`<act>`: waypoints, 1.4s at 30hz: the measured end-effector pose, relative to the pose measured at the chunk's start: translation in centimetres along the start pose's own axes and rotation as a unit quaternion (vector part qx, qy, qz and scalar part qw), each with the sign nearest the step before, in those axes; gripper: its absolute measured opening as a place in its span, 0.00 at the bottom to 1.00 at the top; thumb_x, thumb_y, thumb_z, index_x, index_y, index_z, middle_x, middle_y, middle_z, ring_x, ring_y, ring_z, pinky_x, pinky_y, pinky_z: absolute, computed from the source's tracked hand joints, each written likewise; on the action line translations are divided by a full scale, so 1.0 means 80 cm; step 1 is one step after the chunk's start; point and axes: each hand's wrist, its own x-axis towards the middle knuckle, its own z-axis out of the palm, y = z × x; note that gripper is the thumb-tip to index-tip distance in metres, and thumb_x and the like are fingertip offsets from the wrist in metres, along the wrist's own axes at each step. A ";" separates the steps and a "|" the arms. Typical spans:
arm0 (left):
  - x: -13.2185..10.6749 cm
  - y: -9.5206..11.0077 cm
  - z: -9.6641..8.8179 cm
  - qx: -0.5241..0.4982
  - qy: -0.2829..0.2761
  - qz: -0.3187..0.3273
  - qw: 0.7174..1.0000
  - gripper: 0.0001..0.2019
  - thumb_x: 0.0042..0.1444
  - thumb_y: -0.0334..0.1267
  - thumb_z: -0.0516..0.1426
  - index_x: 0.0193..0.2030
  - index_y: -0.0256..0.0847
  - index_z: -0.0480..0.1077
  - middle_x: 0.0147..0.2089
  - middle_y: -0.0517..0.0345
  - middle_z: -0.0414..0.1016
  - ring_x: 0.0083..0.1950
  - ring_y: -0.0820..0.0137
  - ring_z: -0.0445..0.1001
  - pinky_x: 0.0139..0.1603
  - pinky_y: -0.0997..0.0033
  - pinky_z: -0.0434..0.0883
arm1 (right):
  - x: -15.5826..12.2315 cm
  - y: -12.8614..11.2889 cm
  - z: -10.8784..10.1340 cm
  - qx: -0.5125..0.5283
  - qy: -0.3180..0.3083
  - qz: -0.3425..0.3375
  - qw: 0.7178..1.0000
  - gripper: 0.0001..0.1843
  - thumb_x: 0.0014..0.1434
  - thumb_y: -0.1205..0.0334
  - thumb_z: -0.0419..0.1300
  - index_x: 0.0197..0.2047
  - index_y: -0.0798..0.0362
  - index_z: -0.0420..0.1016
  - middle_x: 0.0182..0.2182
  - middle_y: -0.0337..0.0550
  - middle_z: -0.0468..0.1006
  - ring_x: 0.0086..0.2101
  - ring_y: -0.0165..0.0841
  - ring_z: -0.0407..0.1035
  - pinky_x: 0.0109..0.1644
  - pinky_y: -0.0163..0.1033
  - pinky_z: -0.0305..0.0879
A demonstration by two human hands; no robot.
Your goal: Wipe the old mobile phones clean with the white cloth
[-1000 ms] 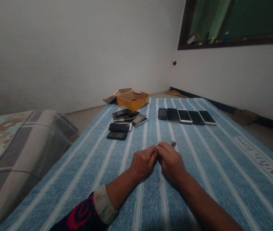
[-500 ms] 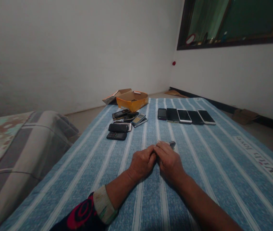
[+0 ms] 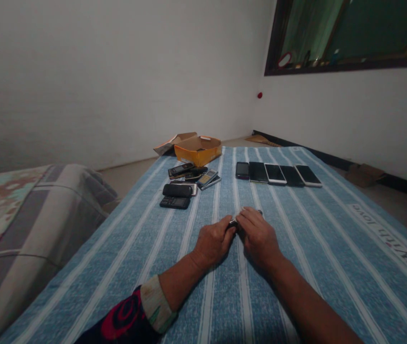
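Observation:
Both my hands rest together on a blue striped cloth [image 3: 318,248] in the middle of the view. My left hand [image 3: 213,241] is curled, its fingertips pinching the near end of a small dark phone [image 3: 233,223]. My right hand [image 3: 260,236] covers the rest of that phone with bent fingers, so most of the phone is hidden. Farther away a row of several smartphones [image 3: 278,173] lies side by side. To the left of that row sits a loose pile of older keypad phones [image 3: 185,182].
An open orange cardboard box [image 3: 198,149] stands at the cloth's far edge near the wall. A folded grey and patterned blanket [image 3: 27,224] lies at the left. A dark-framed window [image 3: 350,36] is at the upper right. White walls close the far side.
My right hand has slid forward over the small phone, hiding the tip that stuck out before. My left hand has stayed in place.

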 end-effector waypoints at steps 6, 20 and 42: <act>0.000 -0.002 0.003 0.032 0.014 0.000 0.999 0.10 0.65 0.38 0.51 0.49 0.39 0.69 0.32 0.54 0.81 0.31 0.66 0.81 0.31 0.72 0.73 | -0.003 0.020 -0.006 -0.037 0.010 0.039 0.999 0.16 0.60 0.75 0.49 0.44 0.56 0.76 0.41 0.52 0.77 0.49 0.42 0.69 0.55 0.53 0.68; 0.000 -0.002 0.001 0.001 -0.021 -0.018 1.000 0.14 0.66 0.37 0.48 0.55 0.38 0.65 0.38 0.52 0.82 0.36 0.64 0.82 0.37 0.68 0.76 | 0.000 -0.022 0.012 -0.021 0.001 -0.030 0.999 0.15 0.65 0.72 0.48 0.49 0.63 0.74 0.44 0.59 0.77 0.49 0.44 0.69 0.52 0.50 0.70; 0.000 0.000 0.005 0.059 -0.007 -0.022 0.998 0.12 0.66 0.38 0.50 0.52 0.36 0.66 0.32 0.52 0.82 0.31 0.63 0.81 0.31 0.69 0.74 | -0.007 0.011 0.002 -0.102 0.000 0.042 0.994 0.16 0.61 0.75 0.49 0.47 0.59 0.74 0.45 0.56 0.76 0.50 0.45 0.67 0.50 0.49 0.67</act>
